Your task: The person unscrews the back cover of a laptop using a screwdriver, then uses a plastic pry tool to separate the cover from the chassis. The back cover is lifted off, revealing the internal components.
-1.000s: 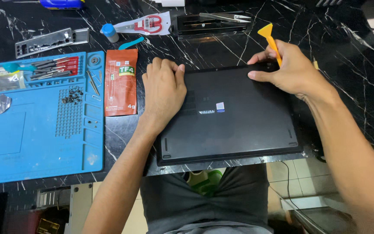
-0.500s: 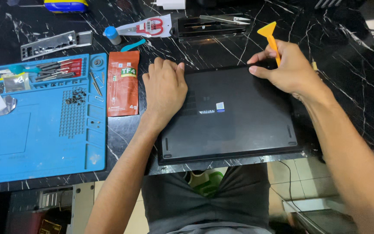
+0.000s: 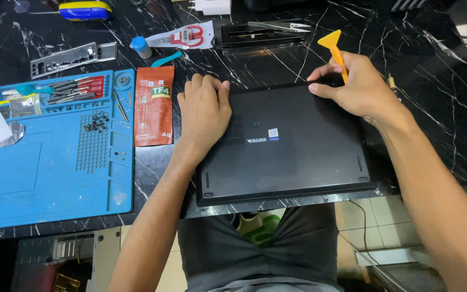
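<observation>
1. A black laptop (image 3: 285, 143) lies upside down on the black marble table (image 3: 433, 81), close to the near edge and directly in front of the person. Its bottom cover faces up.
2. The bottom cover looks still in place: I see no open gap along the near or side edges. The far edge is partly hidden by the hands, so I cannot tell if it is already lifted there.
3. A group of small screws (image 3: 97, 122) lies on the blue work mat (image 3: 49, 178) at the left. I judge that the cover screws are probably already out, and that the prying of the cover is only at its start; the lifting off of the cover is left to do.
4. The left hand (image 3: 204, 111) lies flat, palm down, on the far left corner of the laptop. The fingers are together and point away from the person. It grips nothing; it only presses on the cover.
5. The right hand (image 3: 358, 89) is at the far right part of the laptop. Its fingers are closed around an orange plastic pry tool (image 3: 335, 47), whose wide flat end stands up above the hand. The lower end is hidden by the fingers, so I cannot tell if it is in the seam.
6. The right forearm comes in from the lower right, the wrist a little bent. The left forearm comes straight up from below.
7. An orange sachet (image 3: 154, 105) lies just beside the left hand, between the mat and the laptop.
</observation>
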